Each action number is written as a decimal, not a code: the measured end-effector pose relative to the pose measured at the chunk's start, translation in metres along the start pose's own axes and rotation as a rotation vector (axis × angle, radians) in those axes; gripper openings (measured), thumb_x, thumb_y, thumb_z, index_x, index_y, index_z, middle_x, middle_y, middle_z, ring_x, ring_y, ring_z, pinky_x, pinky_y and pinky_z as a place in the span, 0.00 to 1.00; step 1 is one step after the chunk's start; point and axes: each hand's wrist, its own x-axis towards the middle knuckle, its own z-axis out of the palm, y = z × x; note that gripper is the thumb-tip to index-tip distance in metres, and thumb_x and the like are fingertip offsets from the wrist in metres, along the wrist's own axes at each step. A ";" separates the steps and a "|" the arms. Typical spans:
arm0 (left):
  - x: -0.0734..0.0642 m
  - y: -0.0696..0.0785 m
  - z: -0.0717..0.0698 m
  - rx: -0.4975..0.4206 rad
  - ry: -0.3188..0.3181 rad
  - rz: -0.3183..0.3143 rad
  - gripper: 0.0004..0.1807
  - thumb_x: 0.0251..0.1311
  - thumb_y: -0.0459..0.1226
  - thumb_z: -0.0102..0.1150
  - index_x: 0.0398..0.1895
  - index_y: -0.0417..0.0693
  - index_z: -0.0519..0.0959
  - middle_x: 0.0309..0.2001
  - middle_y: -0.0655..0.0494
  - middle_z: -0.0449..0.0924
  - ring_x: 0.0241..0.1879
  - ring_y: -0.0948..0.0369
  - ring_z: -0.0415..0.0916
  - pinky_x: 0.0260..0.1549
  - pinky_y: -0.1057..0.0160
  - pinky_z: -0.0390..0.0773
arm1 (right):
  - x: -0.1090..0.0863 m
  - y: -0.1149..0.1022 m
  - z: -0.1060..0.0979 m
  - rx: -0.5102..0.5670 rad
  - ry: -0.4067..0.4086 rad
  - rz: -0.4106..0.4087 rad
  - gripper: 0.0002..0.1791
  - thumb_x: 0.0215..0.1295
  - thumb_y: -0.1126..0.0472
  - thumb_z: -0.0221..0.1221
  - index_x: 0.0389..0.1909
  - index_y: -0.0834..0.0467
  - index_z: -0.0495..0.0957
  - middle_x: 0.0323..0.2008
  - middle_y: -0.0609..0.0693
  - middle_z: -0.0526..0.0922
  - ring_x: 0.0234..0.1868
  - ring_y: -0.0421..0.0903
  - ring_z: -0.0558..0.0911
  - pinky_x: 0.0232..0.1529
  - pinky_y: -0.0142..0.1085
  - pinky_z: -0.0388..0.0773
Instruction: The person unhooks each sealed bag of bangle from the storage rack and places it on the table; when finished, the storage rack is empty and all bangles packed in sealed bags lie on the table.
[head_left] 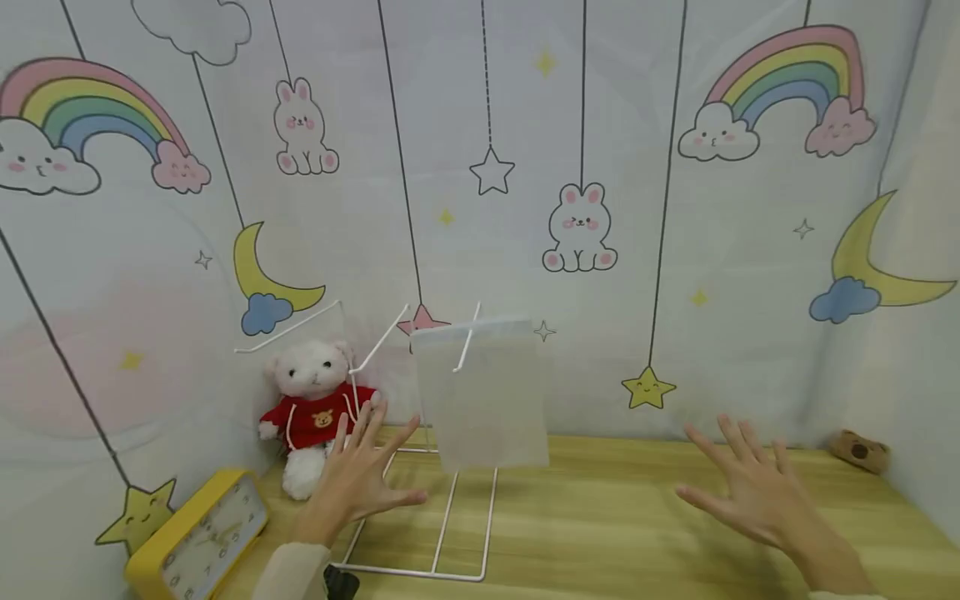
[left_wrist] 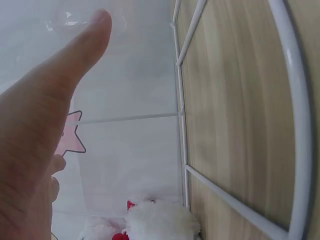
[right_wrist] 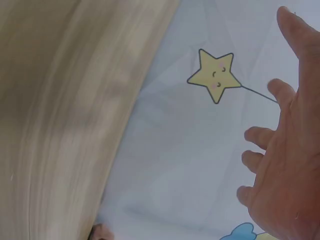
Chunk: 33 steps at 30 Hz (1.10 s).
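Note:
My left hand (head_left: pixel 360 479) is held with fingers spread beside a white wire rack (head_left: pixel 408 572) and grips nothing. In the left wrist view its thumb stretches out in front of the rack's bars (left_wrist: pixel 301 120). A translucent plastic bag (head_left: pixel 483 400) with a strip along its top hangs flat at the rack's right-hand arm. Over the right part of the wooden table (head_left: pixel 600 517), my right hand (head_left: pixel 761 496) is likewise spread, fingers apart and holding nothing. The right wrist view shows its fingers extended in front of the printed backdrop.
Behind the rack sits a white plush bear (head_left: pixel 318 417) in a red top. A yellow alarm clock (head_left: pixel 213 537) stands at the front left, with a small black object (head_left: pixel 341 582) by the left sleeve. A brown plush item (head_left: pixel 861 450) lies at the back right.

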 end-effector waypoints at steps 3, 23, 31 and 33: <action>-0.003 0.002 0.004 -0.020 -0.026 0.007 0.55 0.40 0.75 0.62 0.74 0.63 0.66 0.73 0.33 0.56 0.74 0.36 0.47 0.67 0.31 0.45 | 0.005 -0.007 0.004 0.014 0.004 -0.011 0.45 0.62 0.32 0.60 0.77 0.44 0.58 0.73 0.73 0.52 0.72 0.76 0.48 0.63 0.73 0.28; 0.015 0.009 0.021 -0.179 -0.229 0.031 0.48 0.43 0.68 0.68 0.67 0.53 0.74 0.62 0.40 0.74 0.62 0.38 0.69 0.62 0.32 0.57 | 0.073 -0.090 0.018 0.201 0.005 -0.158 0.40 0.66 0.40 0.62 0.74 0.52 0.64 0.65 0.65 0.73 0.62 0.68 0.73 0.55 0.67 0.68; 0.022 0.014 0.022 -0.257 -0.368 0.058 0.46 0.42 0.62 0.75 0.64 0.50 0.76 0.52 0.39 0.79 0.52 0.43 0.76 0.49 0.39 0.73 | 0.099 -0.125 0.029 0.332 -0.029 -0.175 0.42 0.68 0.46 0.62 0.77 0.54 0.58 0.64 0.60 0.75 0.61 0.59 0.77 0.56 0.59 0.72; 0.024 0.016 0.022 -0.279 -0.401 0.069 0.45 0.42 0.60 0.75 0.64 0.50 0.76 0.47 0.43 0.81 0.47 0.46 0.78 0.43 0.43 0.76 | 0.102 -0.130 0.029 0.320 -0.030 -0.180 0.40 0.69 0.46 0.62 0.76 0.54 0.59 0.61 0.60 0.78 0.59 0.58 0.79 0.54 0.57 0.75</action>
